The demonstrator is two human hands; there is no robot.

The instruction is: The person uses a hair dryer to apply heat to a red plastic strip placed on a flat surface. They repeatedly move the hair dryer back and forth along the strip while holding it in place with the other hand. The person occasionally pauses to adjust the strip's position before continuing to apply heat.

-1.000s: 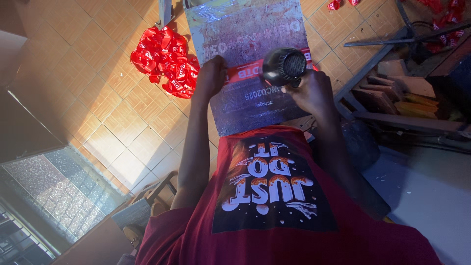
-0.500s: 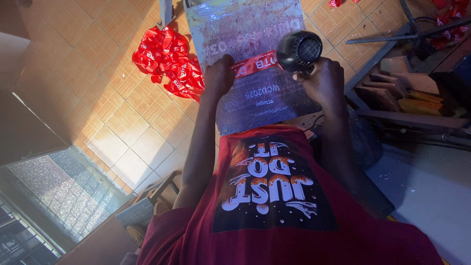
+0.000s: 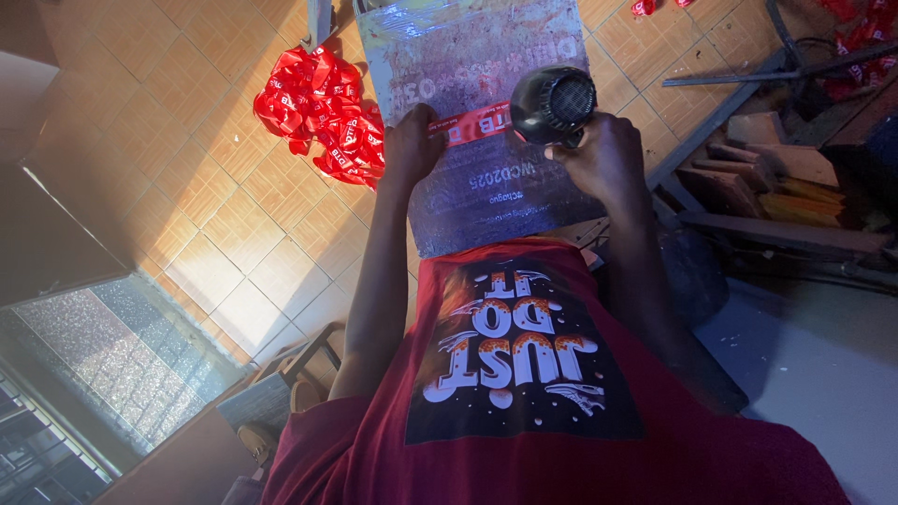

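Note:
A grey printed board [image 3: 477,56] lies in front of me on the tiled floor. Across it runs a red ribbon strip [image 3: 482,123] with white lettering. My left hand [image 3: 412,145] presses the strip's left end flat on the board. My right hand [image 3: 603,154] grips a black hair dryer [image 3: 552,103], whose round grille faces up toward me while its barrel hangs just over the strip's right end. My red printed shirt fills the lower middle of the view.
A heap of red ribbons [image 3: 323,108] lies on the orange floor tiles [image 3: 224,187] left of the board. Wood offcuts and a metal frame [image 3: 767,178] stand to the right. More red scraps [image 3: 865,37] lie at the top right. A frosted window [image 3: 112,365] is at lower left.
The hair dryer has moved up and a little right over the board. My left hand stays pressed on the ribbon strip.

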